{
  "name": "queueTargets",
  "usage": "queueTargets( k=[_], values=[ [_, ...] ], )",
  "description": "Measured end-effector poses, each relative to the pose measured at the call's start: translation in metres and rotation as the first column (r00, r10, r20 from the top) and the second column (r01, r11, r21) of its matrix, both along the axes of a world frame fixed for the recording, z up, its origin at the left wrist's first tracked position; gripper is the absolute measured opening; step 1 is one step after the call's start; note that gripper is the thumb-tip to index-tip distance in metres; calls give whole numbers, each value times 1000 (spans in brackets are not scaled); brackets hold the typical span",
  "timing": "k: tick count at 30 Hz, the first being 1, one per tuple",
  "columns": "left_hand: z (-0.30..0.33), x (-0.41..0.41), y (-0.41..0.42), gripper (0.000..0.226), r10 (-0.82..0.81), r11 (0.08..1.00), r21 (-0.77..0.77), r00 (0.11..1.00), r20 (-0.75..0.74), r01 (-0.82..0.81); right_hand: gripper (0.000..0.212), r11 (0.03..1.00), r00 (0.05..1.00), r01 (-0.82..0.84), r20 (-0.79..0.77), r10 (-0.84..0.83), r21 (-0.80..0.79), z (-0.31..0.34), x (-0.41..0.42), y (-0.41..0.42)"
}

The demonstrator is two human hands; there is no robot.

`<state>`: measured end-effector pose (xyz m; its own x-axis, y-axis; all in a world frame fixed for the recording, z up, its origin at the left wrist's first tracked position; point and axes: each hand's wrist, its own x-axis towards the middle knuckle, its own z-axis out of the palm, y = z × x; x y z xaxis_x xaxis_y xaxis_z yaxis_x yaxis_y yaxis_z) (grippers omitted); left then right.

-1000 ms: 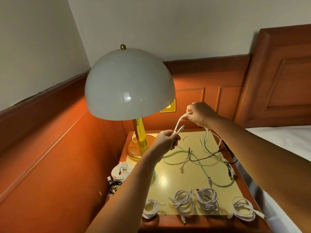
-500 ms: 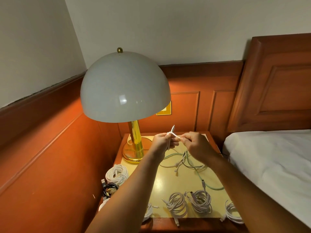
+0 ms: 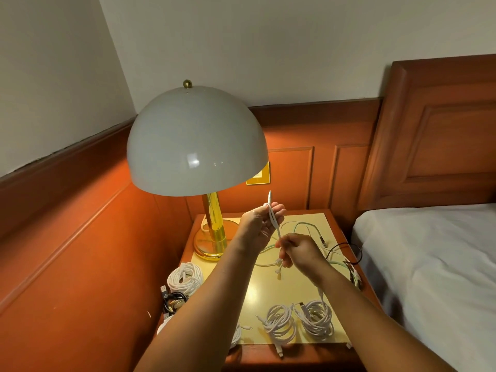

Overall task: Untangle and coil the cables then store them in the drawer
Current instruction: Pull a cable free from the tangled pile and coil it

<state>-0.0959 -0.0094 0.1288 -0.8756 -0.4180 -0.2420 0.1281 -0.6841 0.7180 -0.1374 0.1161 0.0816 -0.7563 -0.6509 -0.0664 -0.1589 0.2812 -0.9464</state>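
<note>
Near edge of bench (image 3: 332, 216): two coiled white cables side by side, left coil (image 3: 279, 322) and right coil (image 3: 315, 316), both lying flat on the yellow top; a plug from the left coil hangs over the near edge. Another small white coil (image 3: 236, 335) sits just left of them, mostly hidden behind the left forearm. Left edge of bench: a bigger white coil (image 3: 185, 276) with a dark cable bundle (image 3: 171, 300) just nearer than it, at the near-left corner.

Middle of bench: loose tangle still uncoiled, with a pale green cable (image 3: 300, 226) looping across the centre toward the far side and a black cable (image 3: 346, 251) trailing to the right edge, where connectors hang over the side.

Above the tangle, both hands hold one white cable (image 3: 274, 220). Right hand (image 3: 298, 251) is lower, fingers closed in a pinch on the cable's lower stretch. Left hand (image 3: 260, 224) is higher, partly open, thumb and fingers gripping a folded loop of the same cable; the plug end sticks up past the fingertips. The cable runs nearly straight between the two hands.

Far-left corner of bench: brass table lamp (image 3: 197, 146) with white dome shade, lit. Bed (image 3: 429, 264) just right of the bench. Drawer not seen.
</note>
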Motion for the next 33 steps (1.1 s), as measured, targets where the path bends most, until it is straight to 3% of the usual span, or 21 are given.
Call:
queueTargets(
  k=[3, 5, 10, 12, 16, 19, 24, 28, 31, 33],
  values=[
    [1, 3, -3, 22, -36, 995, -89, 999, -24, 34, 52, 986, 999, -11, -49, 19, 169, 3, -15, -4],
    [1, 6, -7, 21, -70, 976, -208, 997, -30, 62, 56, 961, 990, 10, -137, 29, 277, 10, -25, -6],
    [2, 19, -13, 26, -181, 898, -408, 983, -8, 162, 17, 908, 935, -175, -224, 274, 381, 45, -54, -16],
    [5, 24, -10, 27, -220, 860, -469, 975, 13, 200, 20, 900, 919, -187, -253, 301, 393, 60, -62, -22],
    [9, 25, 2, 27, -236, 741, -615, 962, 134, 268, 13, 887, 824, 0, -503, 262, 462, 80, -72, -31],
    [5, 23, 5, 29, -163, 679, -680, 960, 229, 277, 35, 862, 728, 184, -655, 203, 472, 92, -77, -31],
    [-7, 12, -4, 30, -26, 702, -682, 965, 263, 205, 15, 927, 678, -6, -680, 279, 375, 104, -67, -27],
    [-15, 6, -8, 27, -23, 830, -543, 980, 200, 130, 16, 926, 683, -28, -669, 292, 376, 98, -44, -22],
    [-13, 5, -11, 26, -40, 923, -377, 993, 113, 80, 21, 939, 791, -76, -552, 262, 336, 74, -22, -14],
    [-10, 5, -11, 26, -38, 966, -252, 996, 78, 57, 22, 964, 889, -155, -396, 231, 214, 58, -6, -7]
  ],
)
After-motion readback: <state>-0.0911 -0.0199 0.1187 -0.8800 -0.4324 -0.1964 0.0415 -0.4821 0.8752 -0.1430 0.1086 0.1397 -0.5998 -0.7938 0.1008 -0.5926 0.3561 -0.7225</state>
